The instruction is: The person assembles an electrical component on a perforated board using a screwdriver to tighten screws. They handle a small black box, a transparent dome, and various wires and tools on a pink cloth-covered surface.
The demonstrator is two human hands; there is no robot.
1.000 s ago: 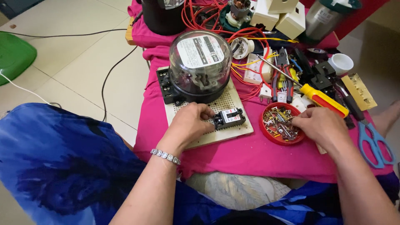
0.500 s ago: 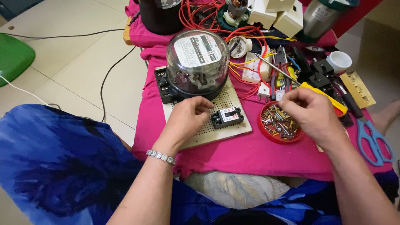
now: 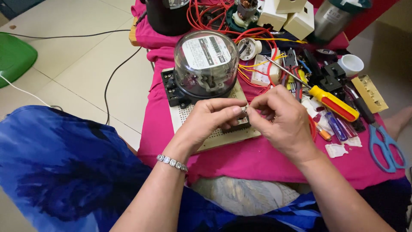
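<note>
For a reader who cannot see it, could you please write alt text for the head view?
Two hands, left hand and right hand, meet fingertip to fingertip over a perforated board, pinching a small metal part. Behind sits a glass-domed meter; a yellow-handled screwdriver and blue scissors lie on pink cloth.

home electrical workbench | tiled floor [image 3: 86, 56] | electricity meter [image 3: 206, 64] | screwdriver [image 3: 334, 103] | red wires [image 3: 214, 17]

soft, even daylight fills the scene; shadows are faint and short under the hands [image 3: 257, 118]. a pale sheen lies on the floor tiles [image 3: 86, 64] and small glare spots sit on the meter dome [image 3: 206, 60]. the centre is sharp; the edges bend outward slightly and the near blue cloth [image 3: 64, 172] looks soft.
</note>
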